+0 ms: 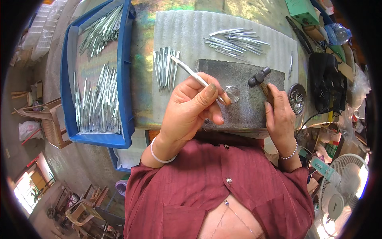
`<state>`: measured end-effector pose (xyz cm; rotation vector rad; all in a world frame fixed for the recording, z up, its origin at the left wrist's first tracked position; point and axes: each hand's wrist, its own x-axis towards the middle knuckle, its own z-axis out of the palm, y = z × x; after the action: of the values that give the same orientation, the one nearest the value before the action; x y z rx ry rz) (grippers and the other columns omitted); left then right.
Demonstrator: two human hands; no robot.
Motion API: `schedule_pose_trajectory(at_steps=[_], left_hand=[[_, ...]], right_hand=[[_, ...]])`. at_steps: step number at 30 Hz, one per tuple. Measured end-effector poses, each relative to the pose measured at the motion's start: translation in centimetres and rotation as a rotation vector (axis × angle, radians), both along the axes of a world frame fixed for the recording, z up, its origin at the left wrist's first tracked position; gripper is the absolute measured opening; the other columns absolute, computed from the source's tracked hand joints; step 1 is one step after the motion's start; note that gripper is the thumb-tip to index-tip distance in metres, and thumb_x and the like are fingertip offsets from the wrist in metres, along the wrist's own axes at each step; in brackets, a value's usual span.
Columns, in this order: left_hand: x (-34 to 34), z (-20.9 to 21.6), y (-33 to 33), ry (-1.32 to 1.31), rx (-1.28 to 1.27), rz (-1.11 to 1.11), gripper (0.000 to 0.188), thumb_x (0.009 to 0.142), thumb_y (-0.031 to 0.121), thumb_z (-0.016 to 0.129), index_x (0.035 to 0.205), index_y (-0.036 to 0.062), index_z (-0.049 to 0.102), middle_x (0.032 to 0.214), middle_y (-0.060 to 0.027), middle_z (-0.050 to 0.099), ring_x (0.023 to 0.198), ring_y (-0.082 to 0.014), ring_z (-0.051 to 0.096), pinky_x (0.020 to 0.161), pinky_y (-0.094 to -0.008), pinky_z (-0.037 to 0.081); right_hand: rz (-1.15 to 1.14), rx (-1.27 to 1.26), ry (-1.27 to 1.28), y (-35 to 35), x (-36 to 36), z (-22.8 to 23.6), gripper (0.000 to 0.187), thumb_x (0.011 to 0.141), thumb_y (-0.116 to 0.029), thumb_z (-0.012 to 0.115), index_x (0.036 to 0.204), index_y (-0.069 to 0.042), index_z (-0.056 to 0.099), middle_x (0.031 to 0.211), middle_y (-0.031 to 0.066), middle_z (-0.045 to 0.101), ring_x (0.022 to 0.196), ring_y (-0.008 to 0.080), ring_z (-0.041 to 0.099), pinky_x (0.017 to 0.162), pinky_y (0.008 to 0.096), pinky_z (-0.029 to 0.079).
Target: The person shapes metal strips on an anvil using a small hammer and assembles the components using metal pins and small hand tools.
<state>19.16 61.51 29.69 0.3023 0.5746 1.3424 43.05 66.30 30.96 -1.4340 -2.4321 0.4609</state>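
My left hand (191, 103) pinches a slender silvery metal piece (185, 67) between thumb and fingers, its flat end pointing up and to the left. My right hand (281, 115) is closed around the handle of a small black-headed hammer (259, 77), whose head is over the dark stone block (248, 113). A shiny round disc (232, 94) shows on the block beside my left fingertips. Past the block, a pile of similar metal pieces (238, 41) lies on a white foam sheet (183, 24). Another bundle of such pieces (164, 69) is left of the block.
At the left, a blue tray (126, 79) holds two heaps of the metal pieces. A round dish (297, 103) of small metal bits sits right of the block. Farther right are a black bag (326, 77), a plastic bottle (338, 34) and a fan (344, 179).
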Motion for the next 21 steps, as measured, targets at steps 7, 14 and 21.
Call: schedule_pose_trajectory(at_steps=[7, 14, 21], left_hand=[[0.3, 0.1, 1.3, 0.129, 0.002, -0.046, 0.012, 0.093, 0.013, 0.056, 0.099, 0.0024, 0.054, 0.084, -0.0111, 0.064, 0.055, -0.0121, 0.06, 0.048, -0.0201, 0.049], [0.0, 2.3, -1.2, 0.573, 0.066, -0.082, 0.026, 0.088, 0.003, 0.056, 0.112, 0.0042, 0.046, 0.075, -0.007, 0.064, 0.057, -0.0094, 0.06, 0.05, -0.0226, 0.048], [3.0, 0.3, -2.0, 0.462, 0.327, 0.081, 0.014, 0.085, 0.007, 0.06, 0.083, -0.0033, 0.05, 0.062, -0.0099, 0.06, 0.052, -0.0167, 0.062, 0.043, -0.0273, 0.049]], right_hand=[[0.093, -0.01, 0.003, 1.3, 0.6, 1.7, 0.044, 0.08, -0.004, 0.061, 0.123, -0.003, 0.049, 0.098, 0.0157, 0.054, 0.086, 0.0316, 0.056, 0.075, 0.0386, 0.047], [-0.23, 0.009, 0.027, 11.5, 4.5, -1.2, 0.035, 0.089, -0.014, 0.054, 0.121, 0.0, 0.053, 0.113, 0.0211, 0.06, 0.098, 0.0326, 0.06, 0.084, 0.0369, 0.046], [-0.097, -0.176, 0.003, 15.3, 8.1, -4.0, 0.06, 0.071, 0.003, 0.06, 0.126, 0.01, 0.038, 0.105, 0.0261, 0.057, 0.09, 0.0332, 0.059, 0.075, 0.0407, 0.051]])
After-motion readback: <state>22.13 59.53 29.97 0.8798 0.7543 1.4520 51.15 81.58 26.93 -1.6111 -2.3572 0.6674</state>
